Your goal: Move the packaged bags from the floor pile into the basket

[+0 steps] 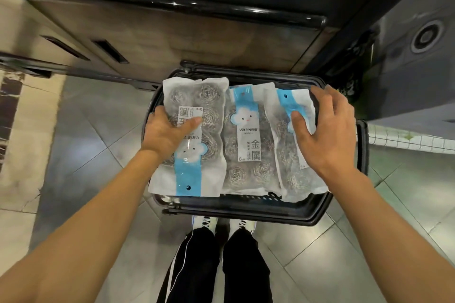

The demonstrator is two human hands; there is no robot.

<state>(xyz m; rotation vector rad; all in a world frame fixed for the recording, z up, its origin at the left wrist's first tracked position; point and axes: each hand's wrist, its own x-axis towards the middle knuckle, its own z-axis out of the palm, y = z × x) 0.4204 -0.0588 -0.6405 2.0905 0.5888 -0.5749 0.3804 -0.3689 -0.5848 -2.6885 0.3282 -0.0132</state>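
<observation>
Dim indoor light, glare on floor tiles, edges warped, slight blur.

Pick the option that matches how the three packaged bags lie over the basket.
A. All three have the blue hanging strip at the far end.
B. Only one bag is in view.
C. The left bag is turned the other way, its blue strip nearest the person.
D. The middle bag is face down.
C: the left bag has its blue strip at the near end, while the middle bag and right bag have theirs at the far end of the basket.
</observation>
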